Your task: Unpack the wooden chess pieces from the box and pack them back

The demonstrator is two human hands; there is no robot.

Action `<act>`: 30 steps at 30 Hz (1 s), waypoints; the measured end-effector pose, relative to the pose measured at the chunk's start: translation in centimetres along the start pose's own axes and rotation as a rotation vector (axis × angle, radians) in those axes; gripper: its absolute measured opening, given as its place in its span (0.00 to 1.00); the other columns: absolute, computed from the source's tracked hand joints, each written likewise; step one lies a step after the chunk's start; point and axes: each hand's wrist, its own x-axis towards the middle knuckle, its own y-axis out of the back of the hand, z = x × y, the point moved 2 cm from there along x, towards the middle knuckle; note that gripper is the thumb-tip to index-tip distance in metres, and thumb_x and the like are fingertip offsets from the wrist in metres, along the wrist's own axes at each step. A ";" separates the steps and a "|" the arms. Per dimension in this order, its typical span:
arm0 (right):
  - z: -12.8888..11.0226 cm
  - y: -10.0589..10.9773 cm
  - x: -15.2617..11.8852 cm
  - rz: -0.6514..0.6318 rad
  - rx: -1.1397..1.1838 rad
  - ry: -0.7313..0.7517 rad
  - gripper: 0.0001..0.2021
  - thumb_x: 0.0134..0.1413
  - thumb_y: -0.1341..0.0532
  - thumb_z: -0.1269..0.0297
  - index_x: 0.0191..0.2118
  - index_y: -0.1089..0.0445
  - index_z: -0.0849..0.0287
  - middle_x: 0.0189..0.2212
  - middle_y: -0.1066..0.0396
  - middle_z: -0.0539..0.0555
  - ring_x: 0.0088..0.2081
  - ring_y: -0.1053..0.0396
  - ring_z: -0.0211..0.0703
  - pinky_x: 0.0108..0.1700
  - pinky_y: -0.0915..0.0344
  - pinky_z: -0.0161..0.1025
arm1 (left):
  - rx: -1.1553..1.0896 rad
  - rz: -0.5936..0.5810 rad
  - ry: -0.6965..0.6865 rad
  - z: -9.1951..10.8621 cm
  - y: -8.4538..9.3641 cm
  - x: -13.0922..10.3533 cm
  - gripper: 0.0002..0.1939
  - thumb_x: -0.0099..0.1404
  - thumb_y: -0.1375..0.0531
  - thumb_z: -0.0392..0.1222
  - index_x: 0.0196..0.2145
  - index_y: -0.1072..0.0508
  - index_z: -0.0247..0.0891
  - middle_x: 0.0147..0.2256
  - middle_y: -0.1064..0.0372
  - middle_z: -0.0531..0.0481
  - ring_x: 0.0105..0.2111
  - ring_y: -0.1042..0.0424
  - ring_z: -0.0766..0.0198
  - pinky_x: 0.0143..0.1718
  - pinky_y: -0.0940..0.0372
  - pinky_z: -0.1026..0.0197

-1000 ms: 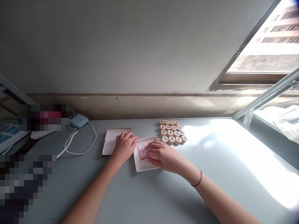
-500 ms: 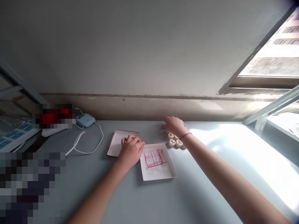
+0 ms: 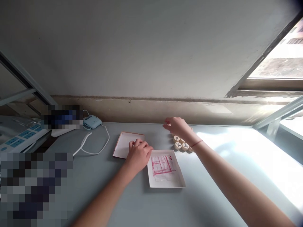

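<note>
Left hand [image 3: 139, 154] is touching the box [image 3: 163, 183] at its far-left corner, fingers bent, grip unclear, right hand [image 3: 177, 126], fingers bent, grasp impossible to tell, is partly hiding wooden discs [image 3: 178, 145] lying beyond the box's far-right corner

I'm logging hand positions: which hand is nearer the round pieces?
Right. The right hand is at the round pieces, hiding some; the left hand is to their left, at a corner of the drawn-on tray.

R hand [image 3: 175, 125] fwd, L hand [image 3: 139, 154] curled
</note>
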 end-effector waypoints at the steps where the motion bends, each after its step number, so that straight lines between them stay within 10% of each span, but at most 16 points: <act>1: -0.4 0.1 -1.0 0.009 0.112 0.038 0.13 0.59 0.44 0.62 0.46 0.28 0.58 0.40 0.24 0.57 0.30 0.26 0.42 0.34 0.33 0.36 | 0.002 -0.004 -0.008 0.1 0.0 -0.1 0.12 0.68 0.47 0.34 0.34 0.24 0.42 0.35 0.26 0.49 0.44 0.34 0.54 0.44 0.44 0.47; 7: -2.3 -1.3 -7.4 -0.046 0.750 0.120 0.14 0.55 0.41 0.55 0.43 0.29 0.56 0.42 0.25 0.55 0.27 0.27 0.37 0.26 0.30 0.34 | -0.169 0.161 -0.046 1.1 0.0 -0.4 0.25 0.65 0.41 0.47 0.58 0.38 0.41 0.51 0.33 0.42 0.50 0.33 0.50 0.49 0.37 0.46; 14: -2.5 -2.9 -10.2 -0.015 1.126 0.078 0.17 0.49 0.36 0.49 0.36 0.32 0.59 0.37 0.26 0.56 0.31 0.26 0.40 0.30 0.25 0.37 | -0.467 0.196 -0.079 2.8 0.7 -0.6 0.13 0.67 0.44 0.37 0.49 0.33 0.44 0.45 0.32 0.49 0.43 0.28 0.62 0.45 0.32 0.59; 30: -1.0 -3.5 -10.8 0.073 1.064 0.067 0.17 0.52 0.39 0.48 0.37 0.32 0.58 0.40 0.29 0.57 0.34 0.27 0.42 0.35 0.27 0.39 | -0.127 -0.062 -0.137 2.1 0.8 -1.0 0.06 0.57 0.42 0.31 0.31 0.31 0.41 0.34 0.26 0.54 0.42 0.31 0.59 0.44 0.46 0.53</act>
